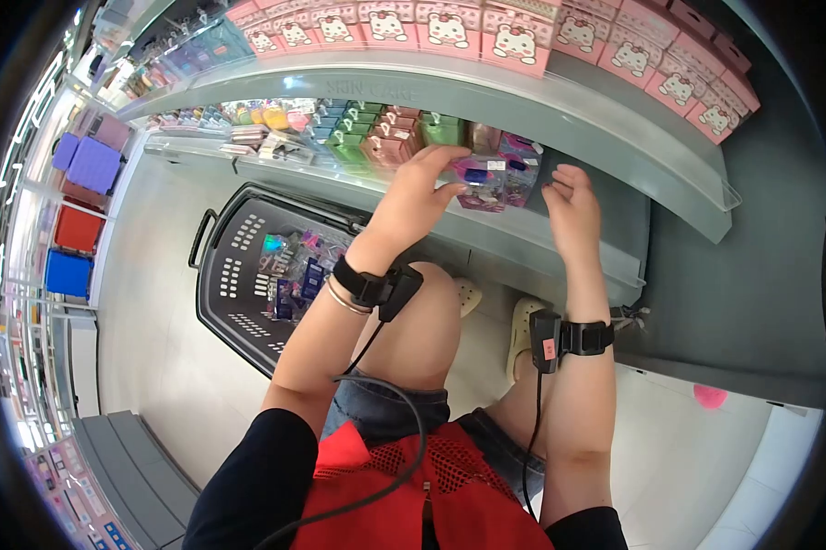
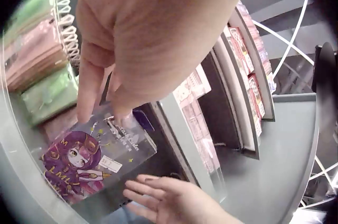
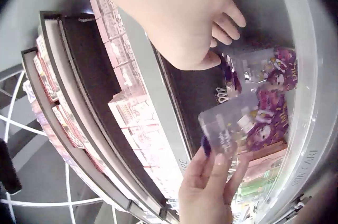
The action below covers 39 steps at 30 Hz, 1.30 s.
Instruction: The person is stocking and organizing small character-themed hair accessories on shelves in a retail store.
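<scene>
My left hand [image 1: 418, 197] pinches the top edge of a clear plastic pouch [image 1: 482, 186] at the front of the lower shelf. A purple cartoon girl and a white price sticker show on the pouch in the left wrist view. Another similar purple-printed pouch [image 3: 266, 71] stands right beside it on the shelf. My right hand [image 1: 575, 211] is apart from both pouches, just to their right, its fingers loosely bent and holding nothing. Its fingertips point toward the back of the shelf.
Green pouches [image 1: 442, 130] and pink pouches [image 1: 392, 135] fill the shelf to the left. Above juts an upper shelf edge [image 1: 413, 87] with pink cartoon boxes [image 1: 448, 27]. A dark basket [image 1: 213, 275] of packaged goods stands on the floor at left, near my knees.
</scene>
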{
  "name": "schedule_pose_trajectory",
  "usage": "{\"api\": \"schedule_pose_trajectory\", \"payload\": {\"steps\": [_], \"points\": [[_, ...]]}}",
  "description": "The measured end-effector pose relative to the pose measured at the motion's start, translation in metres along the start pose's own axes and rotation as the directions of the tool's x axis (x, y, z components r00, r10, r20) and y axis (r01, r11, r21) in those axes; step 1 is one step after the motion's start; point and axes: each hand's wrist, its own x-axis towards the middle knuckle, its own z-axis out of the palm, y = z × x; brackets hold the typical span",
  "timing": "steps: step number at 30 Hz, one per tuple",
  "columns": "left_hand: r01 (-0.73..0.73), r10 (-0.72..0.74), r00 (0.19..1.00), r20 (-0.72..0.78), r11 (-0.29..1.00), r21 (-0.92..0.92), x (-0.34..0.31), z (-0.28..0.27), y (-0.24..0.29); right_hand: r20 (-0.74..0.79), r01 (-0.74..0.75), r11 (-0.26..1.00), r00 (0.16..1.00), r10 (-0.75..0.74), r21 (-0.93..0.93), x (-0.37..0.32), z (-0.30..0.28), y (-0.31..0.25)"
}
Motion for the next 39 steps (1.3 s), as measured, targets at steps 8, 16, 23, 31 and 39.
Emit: {"api": "schedule_pose_trajectory", "payload": {"steps": [8, 16, 23, 31, 39], "points": [[-0.04, 0.037, 0.996, 0.076, 0.998, 0.041, 0.021, 0.025, 0.001, 0.126, 0.015, 1.0, 0.992, -0.013, -0.008, 0.0, -0.004, 0.0], [-0.095, 0.083, 0.98, 0.181, 0.994, 0.062, 0.036, 0.042, -0.017, 0.284, 0.04, 0.994, 0.959, -0.01, -0.099, -0.006, -0.002, -0.005], [0.128, -0.137, 0.986, 0.093, 0.987, 0.1, 0.036, 0.044, -0.022, 0.248, 0.035, 0.994, 0.969, -0.007, -0.108, -0.004, 0.001, -0.003], [0.054, -0.108, 0.943, 0.314, 0.983, 0.175, 0.04, 0.05, -0.048, 0.219, 0.002, 0.975, 0.975, 0.048, -0.224, -0.006, 0.002, -0.002], [0.025, -0.065, 0.91, 0.409, 0.994, 0.102, 0.047, 0.058, -0.056, 0.243, -0.017, 0.972, 0.967, 0.075, -0.235, -0.005, 0.001, -0.005]]}}
